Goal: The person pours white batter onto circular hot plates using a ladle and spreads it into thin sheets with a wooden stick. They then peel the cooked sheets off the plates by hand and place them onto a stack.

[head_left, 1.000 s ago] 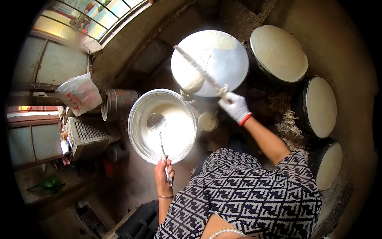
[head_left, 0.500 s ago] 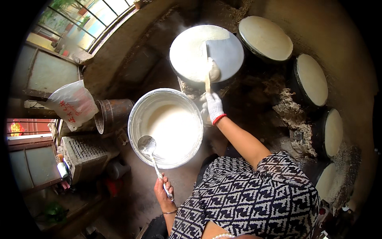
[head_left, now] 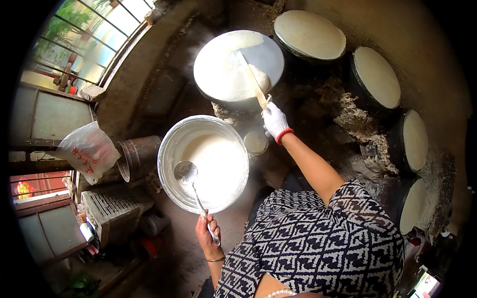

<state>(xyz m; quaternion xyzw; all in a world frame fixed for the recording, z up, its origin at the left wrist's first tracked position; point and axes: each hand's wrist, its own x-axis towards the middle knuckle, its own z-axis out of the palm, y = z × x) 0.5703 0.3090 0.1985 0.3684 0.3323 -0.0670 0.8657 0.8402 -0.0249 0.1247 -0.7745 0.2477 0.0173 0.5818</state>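
Observation:
My bare left hand (head_left: 208,232) is wrapped round the handle of a metal ladle (head_left: 186,172), whose bowl hangs over a large pale bucket (head_left: 163,186) of creamy white batter (head_left: 221,161). My right hand (head_left: 276,120), in a white knit glove with a red cuff, grips a flat wooden scraper (head_left: 253,83). The scraper's blade lies slanted on a round griddle (head_left: 275,55), where white batter (head_left: 213,69) coats the left part. A soft pale lump (head_left: 262,76) sits against the blade's right side. Toward the upper right the griddle shows greyish with a thin film.
Several round black-sided griddles with pale tops (head_left: 310,35) curve along the right wall. Below the bucket's right rim is a small pale round container (head_left: 256,143). A rusty metal bucket (head_left: 139,158), a plastic bag (head_left: 90,149) and a dusty boxy appliance (head_left: 113,206) stand left.
The scraper has gone from nearly upright to slanted, its tip leaning left. Less bare grey griddle shows. The ladle stays over the bucket, and the whole view has shifted somewhat.

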